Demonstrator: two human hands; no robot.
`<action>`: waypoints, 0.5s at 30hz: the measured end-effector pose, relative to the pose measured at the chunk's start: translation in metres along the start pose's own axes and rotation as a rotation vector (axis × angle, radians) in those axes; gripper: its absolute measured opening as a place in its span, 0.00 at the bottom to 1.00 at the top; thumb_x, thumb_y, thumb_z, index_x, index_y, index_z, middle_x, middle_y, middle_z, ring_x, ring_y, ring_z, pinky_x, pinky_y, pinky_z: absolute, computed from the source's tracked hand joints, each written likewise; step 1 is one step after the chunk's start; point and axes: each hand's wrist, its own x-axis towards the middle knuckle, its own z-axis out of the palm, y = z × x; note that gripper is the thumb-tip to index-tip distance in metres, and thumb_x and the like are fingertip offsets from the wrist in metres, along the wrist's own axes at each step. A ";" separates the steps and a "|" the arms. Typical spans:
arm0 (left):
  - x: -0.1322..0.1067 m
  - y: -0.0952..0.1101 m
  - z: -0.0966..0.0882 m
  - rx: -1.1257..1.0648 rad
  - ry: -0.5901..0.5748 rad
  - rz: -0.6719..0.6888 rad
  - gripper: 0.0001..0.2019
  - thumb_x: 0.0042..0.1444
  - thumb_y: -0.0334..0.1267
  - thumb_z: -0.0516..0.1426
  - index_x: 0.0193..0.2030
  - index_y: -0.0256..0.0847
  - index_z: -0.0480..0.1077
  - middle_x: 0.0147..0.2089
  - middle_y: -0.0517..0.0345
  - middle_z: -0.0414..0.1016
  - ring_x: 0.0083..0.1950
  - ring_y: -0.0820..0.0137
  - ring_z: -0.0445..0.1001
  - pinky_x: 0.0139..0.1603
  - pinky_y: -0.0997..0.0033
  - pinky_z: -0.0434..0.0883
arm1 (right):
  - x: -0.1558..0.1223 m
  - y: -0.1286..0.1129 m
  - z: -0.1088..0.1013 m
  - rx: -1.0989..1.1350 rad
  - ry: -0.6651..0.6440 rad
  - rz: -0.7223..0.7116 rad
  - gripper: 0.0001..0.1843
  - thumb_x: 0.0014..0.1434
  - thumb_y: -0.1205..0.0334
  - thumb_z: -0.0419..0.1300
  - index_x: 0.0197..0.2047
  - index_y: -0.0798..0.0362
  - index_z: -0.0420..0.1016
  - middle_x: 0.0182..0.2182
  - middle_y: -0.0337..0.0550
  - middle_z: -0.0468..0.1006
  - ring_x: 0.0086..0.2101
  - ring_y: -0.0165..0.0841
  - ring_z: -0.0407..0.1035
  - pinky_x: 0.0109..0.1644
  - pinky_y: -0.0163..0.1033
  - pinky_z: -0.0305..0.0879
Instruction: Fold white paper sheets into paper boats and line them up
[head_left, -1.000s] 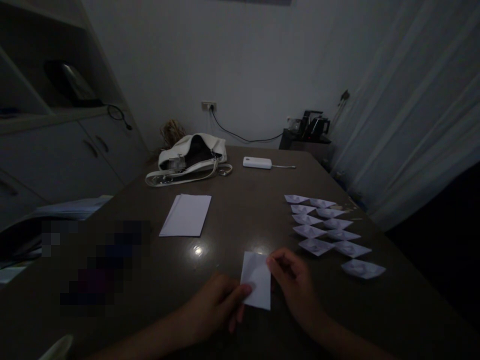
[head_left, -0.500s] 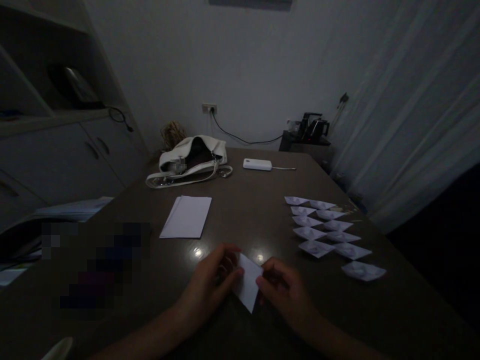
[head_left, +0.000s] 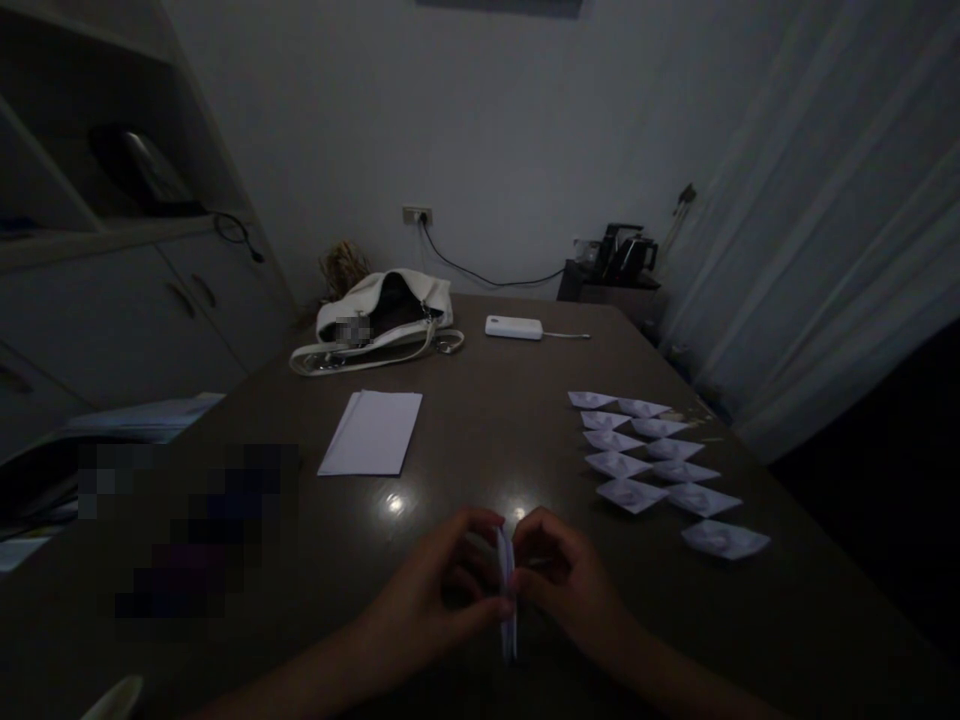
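Note:
A folded white paper [head_left: 507, 590] stands on edge between my two hands, so only its thin layered side shows. My left hand [head_left: 457, 575] grips it from the left, fingers at the top edge and thumb lower down. From the other side my right hand [head_left: 562, 570] pinches it with thumb and fingers. To the right, several folded paper boats [head_left: 630, 495] lie in two columns, and a single paper boat [head_left: 725, 540] sits nearest to me. A stack of white paper sheets [head_left: 375, 435] rests to the left, beyond my left hand.
All this is on a dark table [head_left: 480, 420]. Toward its far end lie a white handbag [head_left: 382, 315] with its strap and a white power bank [head_left: 514, 328] with a short cable. A black kettle [head_left: 634, 258] stands on a stand behind the table. A curtain hangs at right.
The folded paper has turned from showing its flat face to standing edge-on. My fingers have shifted along it, the two hands now closer together.

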 end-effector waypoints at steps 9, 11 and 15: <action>0.002 -0.003 -0.007 0.102 0.067 -0.005 0.19 0.57 0.35 0.50 0.56 0.42 0.59 0.45 0.52 0.71 0.41 0.66 0.72 0.38 0.67 0.70 | 0.001 0.000 -0.004 -0.280 0.176 -0.057 0.10 0.60 0.61 0.54 0.46 0.49 0.66 0.26 0.34 0.62 0.26 0.28 0.62 0.26 0.29 0.60; 0.004 -0.007 -0.010 0.288 0.137 -0.044 0.16 0.59 0.37 0.49 0.53 0.40 0.62 0.35 0.56 0.72 0.33 0.68 0.71 0.33 0.69 0.67 | 0.002 0.001 -0.006 -0.385 0.153 -0.053 0.08 0.60 0.63 0.53 0.42 0.51 0.69 0.25 0.35 0.63 0.25 0.28 0.62 0.25 0.30 0.59; 0.009 -0.012 -0.017 0.531 0.276 -0.037 0.11 0.55 0.39 0.54 0.44 0.40 0.69 0.34 0.55 0.74 0.31 0.67 0.70 0.32 0.70 0.66 | 0.003 0.003 -0.009 -0.689 0.097 -0.083 0.11 0.57 0.70 0.52 0.41 0.53 0.72 0.29 0.40 0.71 0.28 0.31 0.66 0.32 0.35 0.63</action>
